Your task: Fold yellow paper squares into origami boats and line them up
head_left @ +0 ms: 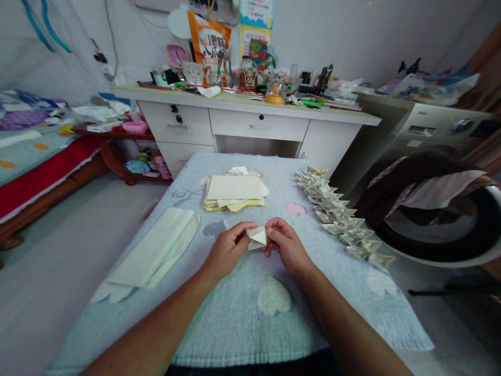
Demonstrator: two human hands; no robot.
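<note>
Between my two hands is a small piece of folded cream paper (257, 237), its creased faces turned up, held just above the cloth. My left hand (230, 247) pinches its left edge between thumb and fingers. On the opposite edge, the fingers of my right hand (287, 246) are closed on the paper too. Beyond my hands lies a stack of cream and yellow paper sheets (235, 188). Long folded pale paper (162, 245) rests to the left. Rows of several folded paper boats (336, 211) run along the right side.
A blue patterned cloth (235, 318) covers the table. Behind it stands a white desk (260, 125) crowded with jars, a pink clock (177, 56) and an orange snack bag (209, 44). To the right is a washing machine (422, 125) with clothes hanging from its open door; a bed (43, 172) is at left.
</note>
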